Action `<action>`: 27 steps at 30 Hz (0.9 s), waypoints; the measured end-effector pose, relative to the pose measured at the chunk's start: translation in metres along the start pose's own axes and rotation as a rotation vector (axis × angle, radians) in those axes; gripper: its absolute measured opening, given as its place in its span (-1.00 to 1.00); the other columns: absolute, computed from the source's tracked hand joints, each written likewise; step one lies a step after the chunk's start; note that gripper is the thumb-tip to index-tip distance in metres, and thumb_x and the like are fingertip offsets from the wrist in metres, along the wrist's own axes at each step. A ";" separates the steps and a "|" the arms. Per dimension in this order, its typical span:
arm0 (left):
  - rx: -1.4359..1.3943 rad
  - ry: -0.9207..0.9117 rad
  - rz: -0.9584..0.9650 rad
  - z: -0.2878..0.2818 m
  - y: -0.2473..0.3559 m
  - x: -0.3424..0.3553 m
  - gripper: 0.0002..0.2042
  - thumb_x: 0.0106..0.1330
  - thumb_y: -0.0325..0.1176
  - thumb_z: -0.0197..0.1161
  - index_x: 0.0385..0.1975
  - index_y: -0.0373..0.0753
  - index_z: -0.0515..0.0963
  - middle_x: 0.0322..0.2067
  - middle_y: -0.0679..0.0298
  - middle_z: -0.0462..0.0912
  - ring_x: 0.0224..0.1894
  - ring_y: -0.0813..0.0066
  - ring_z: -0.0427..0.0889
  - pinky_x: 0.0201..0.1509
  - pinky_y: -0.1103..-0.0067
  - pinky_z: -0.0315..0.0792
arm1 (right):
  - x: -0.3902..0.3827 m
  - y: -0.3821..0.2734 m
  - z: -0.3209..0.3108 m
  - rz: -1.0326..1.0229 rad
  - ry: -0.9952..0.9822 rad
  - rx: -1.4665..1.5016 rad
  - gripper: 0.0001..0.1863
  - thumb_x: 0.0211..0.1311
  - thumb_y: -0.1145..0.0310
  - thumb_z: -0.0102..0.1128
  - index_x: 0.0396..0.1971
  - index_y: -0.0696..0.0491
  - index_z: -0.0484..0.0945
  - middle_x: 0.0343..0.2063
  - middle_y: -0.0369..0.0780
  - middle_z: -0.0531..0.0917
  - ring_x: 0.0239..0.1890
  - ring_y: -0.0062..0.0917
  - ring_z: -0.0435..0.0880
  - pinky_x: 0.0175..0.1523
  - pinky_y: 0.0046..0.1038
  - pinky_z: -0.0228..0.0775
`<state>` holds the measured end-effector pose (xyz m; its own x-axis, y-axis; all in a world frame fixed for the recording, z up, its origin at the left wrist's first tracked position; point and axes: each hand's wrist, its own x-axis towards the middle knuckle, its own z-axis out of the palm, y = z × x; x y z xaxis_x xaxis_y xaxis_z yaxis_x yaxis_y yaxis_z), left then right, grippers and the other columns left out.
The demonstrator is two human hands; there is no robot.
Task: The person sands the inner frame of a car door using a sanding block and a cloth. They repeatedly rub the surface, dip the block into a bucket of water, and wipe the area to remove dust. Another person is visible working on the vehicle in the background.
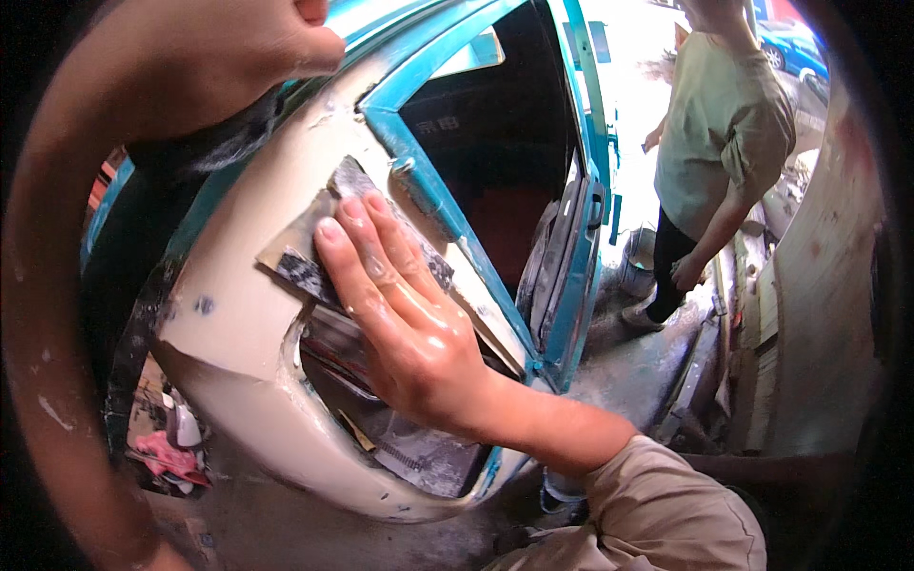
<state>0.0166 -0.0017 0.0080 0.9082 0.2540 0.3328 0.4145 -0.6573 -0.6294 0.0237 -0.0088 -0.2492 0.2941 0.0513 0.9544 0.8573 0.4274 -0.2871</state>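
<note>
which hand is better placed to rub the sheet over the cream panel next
Probably the right hand: its fingers lie on the sheet, over the panel. The left hand is at the picture's top edge, off the sheet.

A grimy grey floor point(614, 366) bears a bucket point(636, 278) to the right of a teal-and-cream vehicle body point(233, 233), with long narrow strips point(692, 378) lying farther right.

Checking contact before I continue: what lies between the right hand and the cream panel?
In the head view, a dark, cream-smeared sheet lies between the right hand and the cream panel.
</note>
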 end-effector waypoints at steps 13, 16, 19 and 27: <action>-0.017 -0.133 0.017 -0.001 -0.021 0.014 -0.79 0.36 -0.36 0.35 -0.38 -0.34 0.48 -0.46 0.26 0.50 -0.40 0.56 0.45 -0.28 0.55 0.40 | 0.021 0.003 0.003 0.006 0.038 0.027 -0.25 0.15 0.74 0.11 0.44 0.30 0.31 0.42 0.22 0.34 0.52 0.04 0.29 0.53 0.01 0.20; -0.121 -0.055 0.101 0.010 -0.026 0.014 -0.78 0.35 -0.36 0.35 -0.40 -0.35 0.49 -0.47 0.25 0.50 -0.41 0.57 0.46 -0.30 0.55 0.40 | 0.008 0.007 0.002 0.002 0.036 -0.007 -0.27 0.18 0.72 0.10 0.44 0.31 0.30 0.42 0.21 0.35 0.52 0.04 0.28 0.54 0.01 0.17; -0.194 0.066 0.165 0.016 -0.032 0.010 -0.78 0.35 -0.37 0.36 -0.41 -0.35 0.48 -0.49 0.25 0.49 -0.42 0.58 0.45 -0.32 0.54 0.40 | -0.007 0.007 -0.003 -0.010 -0.007 -0.031 -0.28 0.17 0.73 0.09 0.43 0.34 0.30 0.41 0.22 0.35 0.51 0.07 0.29 0.55 0.02 0.14; -0.246 0.208 0.309 0.021 -0.028 0.008 -0.68 0.28 -0.37 0.30 -0.67 -0.45 0.59 -0.74 0.18 0.36 -0.69 0.48 0.36 -0.55 0.47 0.32 | -0.001 0.000 0.000 0.034 0.010 -0.047 -0.29 0.18 0.73 0.07 0.42 0.30 0.34 0.41 0.22 0.35 0.51 0.06 0.30 0.54 -0.01 0.17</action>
<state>0.0134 0.0335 0.0137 0.9455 -0.1125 0.3054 0.0763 -0.8356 -0.5440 0.0233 -0.0089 -0.2499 0.3274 0.0557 0.9432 0.8655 0.3827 -0.3230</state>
